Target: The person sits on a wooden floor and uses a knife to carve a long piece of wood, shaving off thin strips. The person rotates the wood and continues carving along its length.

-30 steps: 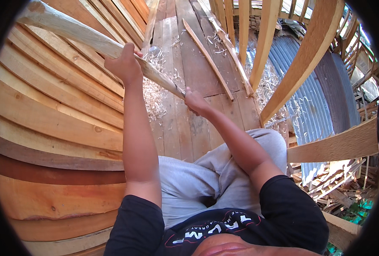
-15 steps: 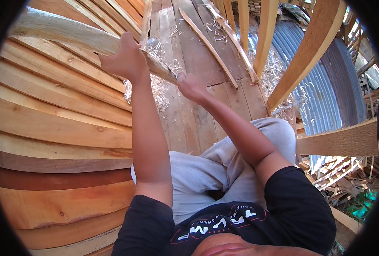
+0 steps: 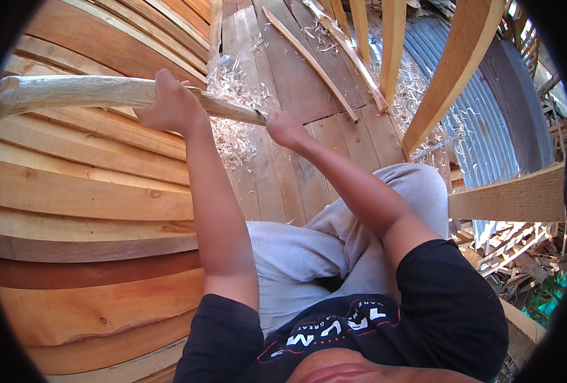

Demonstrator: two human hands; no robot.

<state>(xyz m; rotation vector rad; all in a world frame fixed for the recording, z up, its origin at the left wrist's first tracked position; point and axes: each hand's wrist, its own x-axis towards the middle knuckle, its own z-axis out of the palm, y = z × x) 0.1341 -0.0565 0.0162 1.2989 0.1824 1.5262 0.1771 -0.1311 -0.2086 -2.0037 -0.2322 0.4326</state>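
A pale, peeled wooden pole (image 3: 98,93) slants across the upper left, thick at its left end and thinner toward the right. My left hand (image 3: 170,105) is closed round the middle of it from above. At the thin right end, my right hand (image 3: 286,129) is closed in a fist. A small dark, blade-like piece (image 3: 260,114) shows between that fist and the wood. What the right fingers hold is mostly hidden. Curled wood shavings (image 3: 234,137) lie heaped on the plank floor beneath the pole.
Stacked boards (image 3: 86,191) fill the left side. A long stick (image 3: 312,67) and a rough pole (image 3: 347,48) lie on the plank floor (image 3: 296,185) ahead. Upright slats (image 3: 459,76) stand at the right, with corrugated metal sheets (image 3: 481,115) beyond. My crossed legs (image 3: 296,249) are close below.
The pole has swung to lie more level, its left end lower. My left hand has shifted left with it. The right hand has barely moved.
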